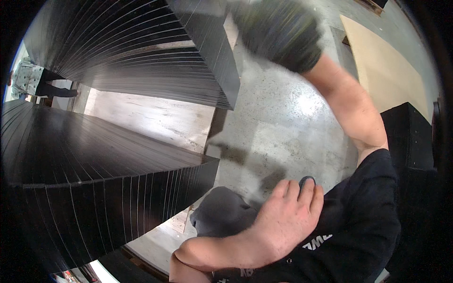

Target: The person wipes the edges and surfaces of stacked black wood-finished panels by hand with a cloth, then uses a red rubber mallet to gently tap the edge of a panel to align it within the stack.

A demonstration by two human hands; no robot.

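The left hand [285, 217] curls around a small dark thing [307, 179] near the black shirt [363, 207], the gloved right hand [281, 35] is too blurred to tell its grip, and to its left are stacked black boards [141, 52], probably stiff, heavy and slippery, best held by edges.

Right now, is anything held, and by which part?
The left hand seems to hold a small dark object, its rounded end showing; the held part is hidden. The gloved right hand is too blurred to tell.
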